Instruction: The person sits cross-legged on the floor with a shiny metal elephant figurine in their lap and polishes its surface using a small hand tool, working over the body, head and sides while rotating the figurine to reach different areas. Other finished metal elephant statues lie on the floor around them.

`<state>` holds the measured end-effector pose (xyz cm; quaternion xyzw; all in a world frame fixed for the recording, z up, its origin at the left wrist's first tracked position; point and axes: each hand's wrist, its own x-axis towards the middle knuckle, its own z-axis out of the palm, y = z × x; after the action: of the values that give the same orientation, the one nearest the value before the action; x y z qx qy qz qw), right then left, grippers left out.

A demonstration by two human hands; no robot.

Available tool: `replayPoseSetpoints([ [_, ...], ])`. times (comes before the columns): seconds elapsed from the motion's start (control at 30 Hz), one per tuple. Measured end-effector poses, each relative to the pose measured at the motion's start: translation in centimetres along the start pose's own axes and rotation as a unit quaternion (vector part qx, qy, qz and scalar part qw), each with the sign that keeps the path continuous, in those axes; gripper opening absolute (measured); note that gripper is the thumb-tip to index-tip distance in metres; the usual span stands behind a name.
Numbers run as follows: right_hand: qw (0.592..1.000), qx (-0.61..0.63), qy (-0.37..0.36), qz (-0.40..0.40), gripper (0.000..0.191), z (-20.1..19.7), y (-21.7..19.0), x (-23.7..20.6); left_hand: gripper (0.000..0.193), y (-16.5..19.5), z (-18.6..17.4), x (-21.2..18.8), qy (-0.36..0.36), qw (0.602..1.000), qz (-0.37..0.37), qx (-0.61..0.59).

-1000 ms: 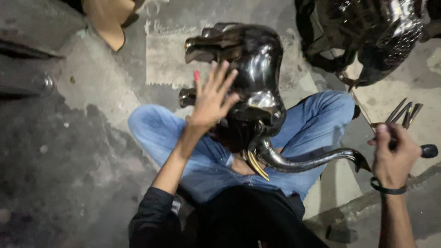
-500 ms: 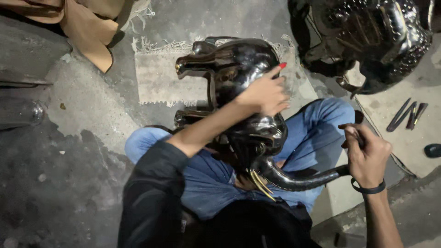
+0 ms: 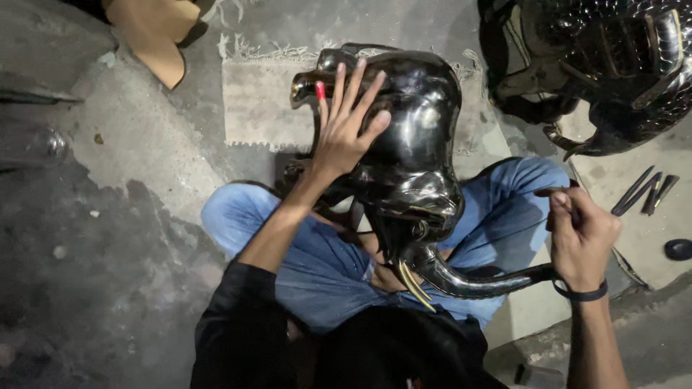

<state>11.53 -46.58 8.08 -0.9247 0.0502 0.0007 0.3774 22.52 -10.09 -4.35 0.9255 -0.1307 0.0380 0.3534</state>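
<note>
Elephant figure: dark polished metal elephant [image 3: 407, 158] lies across our lap, its back and legs toward the far side of the floor, its head toward us.
Trunk: the trunk [image 3: 476, 281] curves out from the head toward our right side, with pale tusks [image 3: 414, 284] just beside its base.
Left hand: our left hand [image 3: 346, 130] lies flat on the elephant's flank, fingers spread wide and not closed around anything; one nail shows red.
Right hand: our right hand [image 3: 584, 234] is closed in a fist at the tip of the trunk; we also see a slim dark tool sticking out above the fist, but we cannot tell how much of each it grips. A dark band sits on that wrist.
Legs: our legs in blue jeans [image 3: 317, 252] are folded under the figure, and a black sleeve [image 3: 241, 324] covers our left forearm.
Cloth: a frayed pale cloth [image 3: 263, 104] lies on the concrete floor [image 3: 108, 238] beyond the elephant, partly under it.
Second figure: another dark metal piece [image 3: 605, 65] with a scaled surface sits at the far right corner of the floor, apart from the elephant.
Loose tools: thin dark metal tools [image 3: 645, 191] lie on the floor near our right hand, with a small black round object [image 3: 677, 249] beside them.
</note>
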Motion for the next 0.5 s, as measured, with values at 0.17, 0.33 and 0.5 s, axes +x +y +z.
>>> replayPoseSetpoints([
  [0.17,0.999,0.036,-0.017,-0.012,0.024,-0.3,-1.7,-1.4,0.065,1.3,-1.6,-3.5,0.010,0.998,-0.054,0.036],
  [0.33,0.999,0.027,-0.003,-0.024,0.026,-1.0,-2.0,-3.0,0.066,3.3,-3.7,-8.7,0.034,0.997,-0.011,0.066],
  [0.5,0.999,0.014,-0.006,-0.030,0.025,-1.2,-1.7,-4.7,0.075,4.2,-4.6,-10.8,0.037,0.998,-0.004,0.048],
])
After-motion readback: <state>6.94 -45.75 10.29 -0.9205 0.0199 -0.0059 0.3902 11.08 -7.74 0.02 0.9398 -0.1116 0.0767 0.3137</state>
